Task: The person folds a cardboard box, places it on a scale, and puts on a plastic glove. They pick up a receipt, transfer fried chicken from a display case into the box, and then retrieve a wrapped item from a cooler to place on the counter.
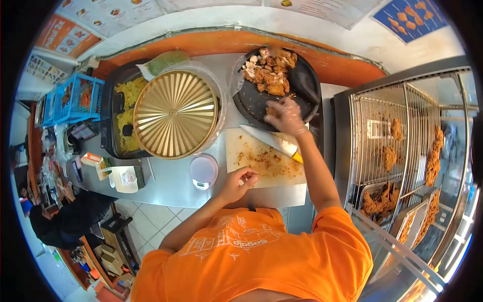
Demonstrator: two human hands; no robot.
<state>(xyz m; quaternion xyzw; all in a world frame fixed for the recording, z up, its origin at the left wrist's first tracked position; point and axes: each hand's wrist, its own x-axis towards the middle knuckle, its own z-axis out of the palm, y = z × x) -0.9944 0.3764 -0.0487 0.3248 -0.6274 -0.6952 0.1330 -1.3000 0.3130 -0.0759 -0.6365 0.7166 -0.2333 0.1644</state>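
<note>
My right hand [288, 118], in a thin clear glove, reaches over the near side of a round black pan [246, 106]. Its fingers close on a small brown piece of fried chicken [271, 110], partly hidden by them. More fried chicken [274, 75] is heaped at the pan's far side. My left hand [238, 184] is at the left edge of a cutting board [236, 146], its fingers curled with nothing visible in them. Brown crumbs cover the board. A knife with a yellow handle [297, 157] lies across its far right corner.
Left of the board are a small scale [204, 170] and a large gold ribbed lid [176, 113]. Beyond them stand a black tray of yellow food [128, 141] and an opened carton [126, 179]. A glass cabinet [347, 151] with fried chicken borders the right. Another person [65, 219] is at far left.
</note>
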